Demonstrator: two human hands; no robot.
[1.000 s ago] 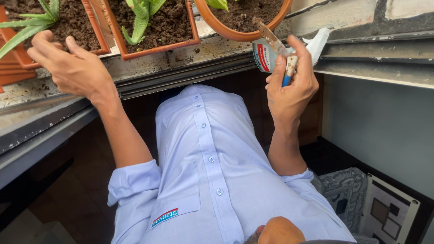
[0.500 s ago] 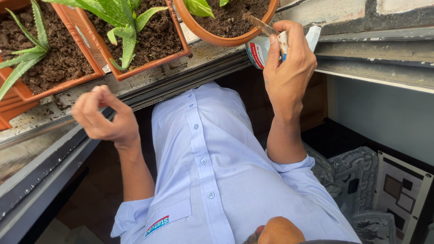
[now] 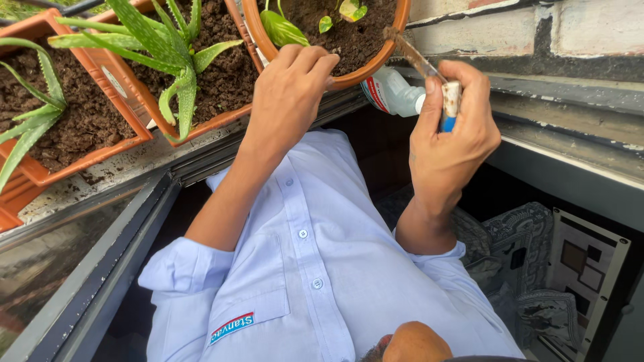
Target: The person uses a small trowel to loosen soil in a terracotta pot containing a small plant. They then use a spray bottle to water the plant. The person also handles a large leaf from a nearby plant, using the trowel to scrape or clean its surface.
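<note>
Two rectangular planters (image 3: 127, 94) (spiky succulents) beside brick wall (image 3: 570, 30).

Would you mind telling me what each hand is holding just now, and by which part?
The right hand grips a soil-caked knife by its blue handle. The left hand grasps the round orange pot by its near rim.

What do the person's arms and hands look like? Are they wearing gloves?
No gloves: the left hand and right hand are bare, with no rings or watch showing. The light blue buttoned shirt has its sleeves rolled up near the elbows, leaving the forearms bare.
</note>
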